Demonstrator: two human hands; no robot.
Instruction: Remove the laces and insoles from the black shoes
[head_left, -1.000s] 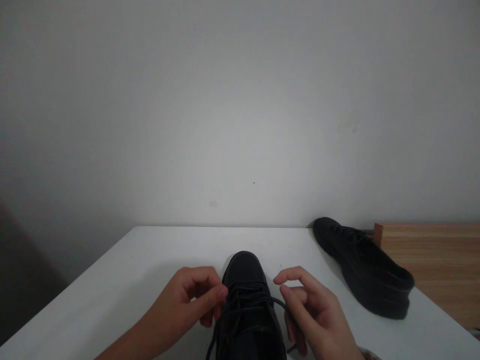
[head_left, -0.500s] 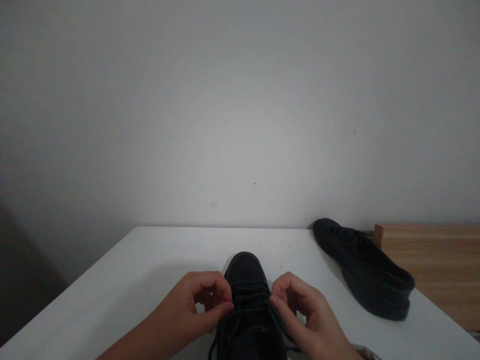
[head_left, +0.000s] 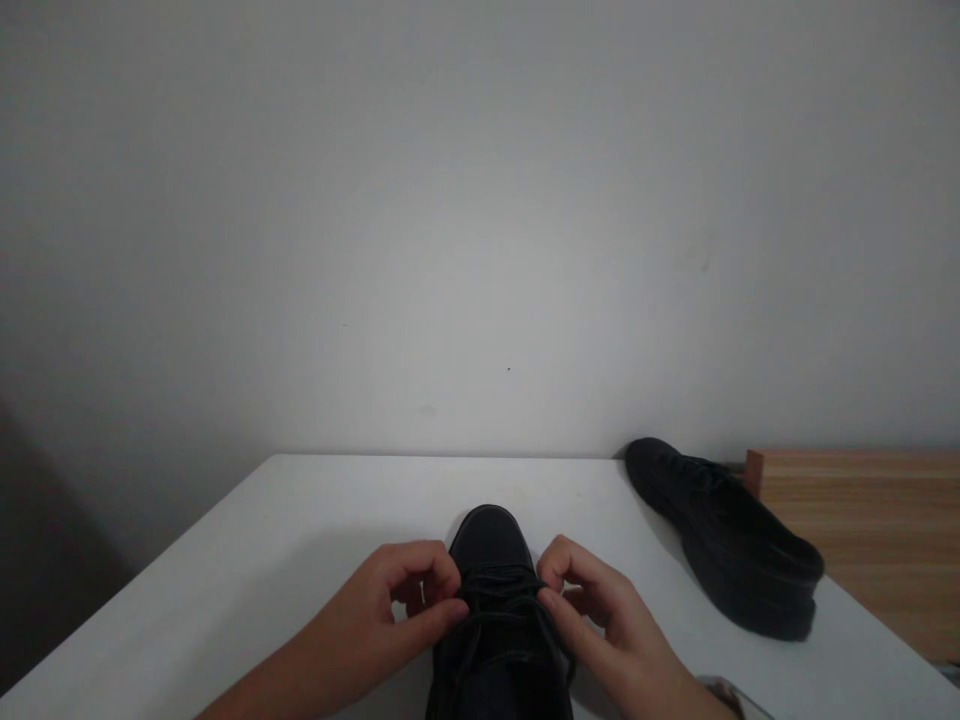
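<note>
Shoe (head_left: 489,540): black, upright on the table (head_left: 337,510), toe pointing away from the person; its heel end is cut off by the bottom edge of the view.
Laces (head_left: 501,603): black, crossing the top of the shoe in several rows behind the toe; loose strands trail back along both sides of its opening.
Left hand (head_left: 394,610): at the left side of the shoe, thumb and forefinger tips brought together, pinching the laces at their left edge; which strand is hard to tell, dark on dark.
Right hand (head_left: 604,620): at the right side of the shoe, thumb and forefinger likewise pinching the laces at their right edge, the other fingers curled under.
Other shoe (head_left: 742,565): black, laced, well to the right of the shoe and farther from the person, its toe near the wall (head_left: 480,250) and angled left, its heel toward the right.
Board (head_left: 862,540): wood-grained, to the right of the shoe, past the other shoe.
Table: white, under the shoe and reaching out on both sides of it.
Wall: pale, beyond the shoe's toe, with a small dark speck (head_left: 508,369).
</note>
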